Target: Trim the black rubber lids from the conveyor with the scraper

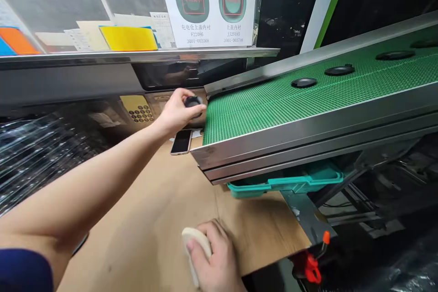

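Note:
Stretched out toward the low end of the conveyor, my left hand pinches a black oval plastic part between thumb and fingers. Below it on the table lies a phone with a dark screen. My right hand is closed around a cream-coloured folded pad, perhaps cloth, over the brown tabletop. Similar black oval parts lie apart from one another on the green conveyor belt.
The conveyor's metal side rail slopes up to the right. Under it sits a teal bin. Stacked shiny clear plastic trays stand at the left. A metal shelf edge crosses behind, and a red clamp is near the table's corner.

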A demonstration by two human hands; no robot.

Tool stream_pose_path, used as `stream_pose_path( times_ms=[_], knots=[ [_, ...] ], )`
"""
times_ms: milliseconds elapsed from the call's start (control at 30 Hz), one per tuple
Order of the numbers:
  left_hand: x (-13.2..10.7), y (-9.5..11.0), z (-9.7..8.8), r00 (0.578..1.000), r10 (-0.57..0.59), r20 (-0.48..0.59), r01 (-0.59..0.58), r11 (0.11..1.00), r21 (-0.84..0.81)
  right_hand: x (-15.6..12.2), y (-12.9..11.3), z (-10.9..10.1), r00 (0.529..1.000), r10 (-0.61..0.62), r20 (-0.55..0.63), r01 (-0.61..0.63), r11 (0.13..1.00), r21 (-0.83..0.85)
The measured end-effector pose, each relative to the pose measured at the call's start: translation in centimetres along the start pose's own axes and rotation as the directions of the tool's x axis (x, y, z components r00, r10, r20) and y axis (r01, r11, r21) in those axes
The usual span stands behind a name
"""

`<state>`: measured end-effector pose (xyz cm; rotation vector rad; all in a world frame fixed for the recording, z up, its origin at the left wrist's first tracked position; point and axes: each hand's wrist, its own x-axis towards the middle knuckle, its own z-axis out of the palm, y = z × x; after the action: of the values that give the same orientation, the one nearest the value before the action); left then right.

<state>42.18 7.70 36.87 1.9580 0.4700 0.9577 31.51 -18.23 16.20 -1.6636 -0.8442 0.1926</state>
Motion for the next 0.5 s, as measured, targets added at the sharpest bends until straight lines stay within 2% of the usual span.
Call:
stream_pose_path(
  times_ms=[67, 133, 200, 233, 300, 367, 433, 500],
  knots=[
    [-3.2, -1.4, -3.2, 0.993, -0.117, 0.026, 0.118, 0.990, -0.077, 0.2, -0.7, -0.6, 0.999, 0.006, 0.044, -0.007, 1.000, 0.009],
    [-7.1, -2.4, -6.0, 0.985, -0.164, 0.049, 0.168, 0.980, -0.107, 0.4, -1.2, -1.1, 0.998, 0.013, 0.057, -0.015, 0.999, 0.034],
    [-11.6, -3.1, -8.1, 0.972, -0.221, 0.077, 0.230, 0.962, -0.150, 0.5, -1.5, -1.3, 0.998, 0.020, 0.051, -0.023, 0.998, 0.053],
    [-14.0, -3.4, -9.0, 0.954, -0.280, 0.111, 0.298, 0.934, -0.199, 0.6, -1.5, -1.4, 0.999, 0.026, 0.046, -0.028, 0.998, 0.057],
    [-18.8, -3.9, -10.4, 0.911, -0.381, 0.159, 0.411, 0.875, -0.257, 0.6, -1.6, -1.3, 0.998, 0.037, 0.042, -0.040, 0.997, 0.059],
    [-23.1, -4.5, -11.4, 0.879, -0.442, 0.178, 0.476, 0.829, -0.294, 0.6, -1.6, -1.2, 0.998, 0.052, 0.043, -0.054, 0.997, 0.060],
    [-26.5, -5.4, -12.0, 0.847, -0.486, 0.215, 0.531, 0.775, -0.343, 0.7, -1.5, -1.2, 0.997, 0.067, 0.042, -0.070, 0.996, 0.061],
    [-29.0, -6.4, -12.3, 0.816, -0.516, 0.259, 0.577, 0.707, -0.409, 0.8, -1.4, -1.2, 0.996, 0.080, 0.047, -0.083, 0.994, 0.065]
  ],
)
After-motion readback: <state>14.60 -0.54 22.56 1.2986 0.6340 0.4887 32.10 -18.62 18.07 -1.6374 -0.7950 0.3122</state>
